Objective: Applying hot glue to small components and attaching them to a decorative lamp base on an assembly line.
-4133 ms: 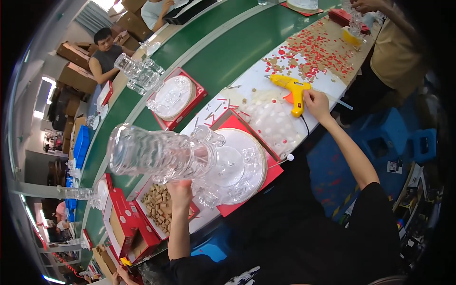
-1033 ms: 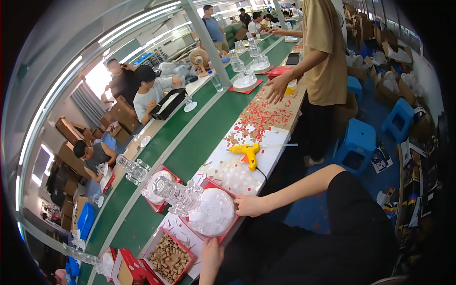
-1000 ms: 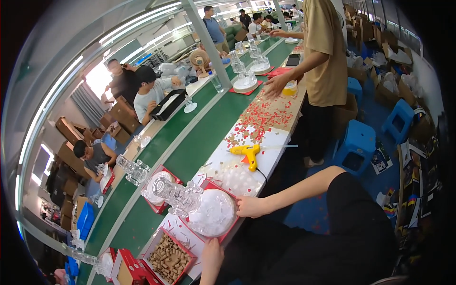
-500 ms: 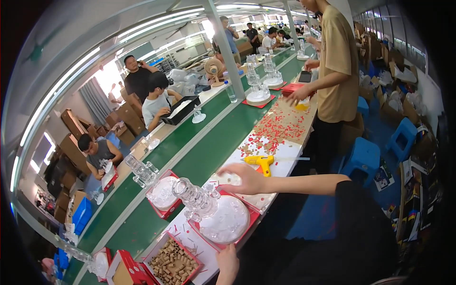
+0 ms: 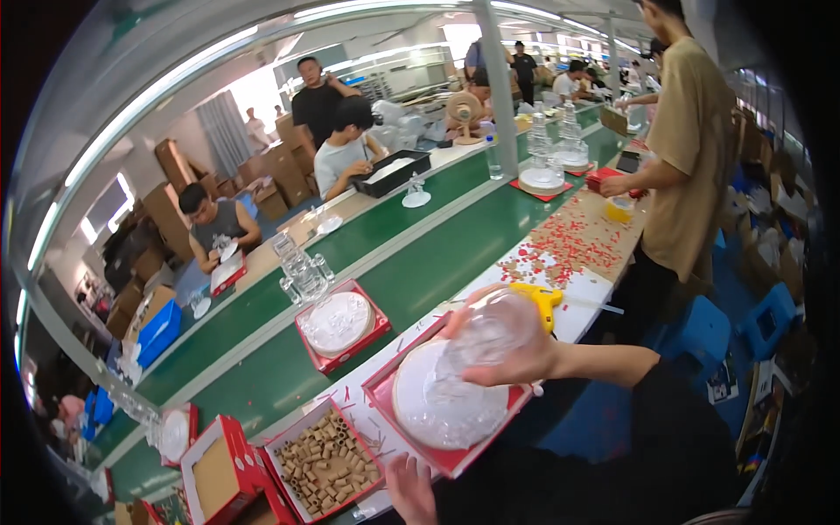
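My right hand grips a clear, tiered see-through piece, blurred by motion, just above a white round disc. The disc lies in a shallow red box in front of me. Whether the clear piece touches the disc I cannot tell. My left hand rests by the near left corner of that box, its fingers apart and holding nothing. Left of it stands an open box of short brown cardboard tubes. Beyond my right hand lies a yellow glue gun, partly hidden by the hand.
A green conveyor belt runs alongside, carrying another red box with a white disc and a clear tiered piece. Red and brown scraps litter the table ahead. A co-worker in tan stands at far right; others sit across the belt.
My right hand has closed on the clear tiered piece and moved it right. My left hand has come away from the box's edge. The view has swung, shifting the scene rightward.
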Action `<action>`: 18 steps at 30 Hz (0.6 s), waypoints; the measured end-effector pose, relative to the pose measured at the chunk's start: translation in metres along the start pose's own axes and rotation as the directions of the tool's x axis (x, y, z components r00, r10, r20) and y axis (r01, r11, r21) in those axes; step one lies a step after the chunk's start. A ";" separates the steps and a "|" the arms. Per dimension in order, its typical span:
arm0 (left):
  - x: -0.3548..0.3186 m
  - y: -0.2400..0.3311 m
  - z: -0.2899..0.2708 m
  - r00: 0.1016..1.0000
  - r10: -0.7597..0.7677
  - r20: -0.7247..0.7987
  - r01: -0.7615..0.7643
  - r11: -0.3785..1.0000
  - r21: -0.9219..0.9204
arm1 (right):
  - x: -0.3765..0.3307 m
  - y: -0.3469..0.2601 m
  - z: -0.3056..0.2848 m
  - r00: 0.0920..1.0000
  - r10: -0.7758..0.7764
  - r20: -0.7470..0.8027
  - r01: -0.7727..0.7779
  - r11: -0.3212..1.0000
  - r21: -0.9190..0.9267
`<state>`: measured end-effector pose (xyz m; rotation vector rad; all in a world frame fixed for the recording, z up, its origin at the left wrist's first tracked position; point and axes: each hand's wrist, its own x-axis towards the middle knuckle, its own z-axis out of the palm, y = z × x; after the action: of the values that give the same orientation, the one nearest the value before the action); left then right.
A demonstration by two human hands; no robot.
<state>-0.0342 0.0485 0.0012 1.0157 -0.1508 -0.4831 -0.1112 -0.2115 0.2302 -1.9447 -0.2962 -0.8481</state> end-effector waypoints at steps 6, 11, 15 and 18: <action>0.004 -0.012 0.017 0.962 -0.154 0.226 0.214 0.940 -0.267 | -0.003 -0.066 -0.009 0.989 0.128 0.079 -0.150 0.811 0.566; -0.002 -0.022 0.022 0.932 -0.222 0.286 0.301 0.913 -0.275 | -0.019 -0.067 0.002 0.953 -0.242 0.183 0.163 0.917 0.363; -0.008 -0.022 0.030 0.911 -0.307 0.276 0.387 0.869 -0.310 | -0.032 -0.029 0.000 0.963 -0.271 -0.007 0.229 0.799 0.556; -0.016 -0.026 0.025 0.915 -0.353 0.195 0.403 0.817 -0.412 | -0.037 -0.024 -0.002 0.955 -0.292 -0.051 0.259 0.739 0.622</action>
<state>-0.0648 0.0247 -0.0062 0.5608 0.0706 -0.8973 -0.1519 -0.1960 0.2225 -1.3045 -0.8108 -0.7587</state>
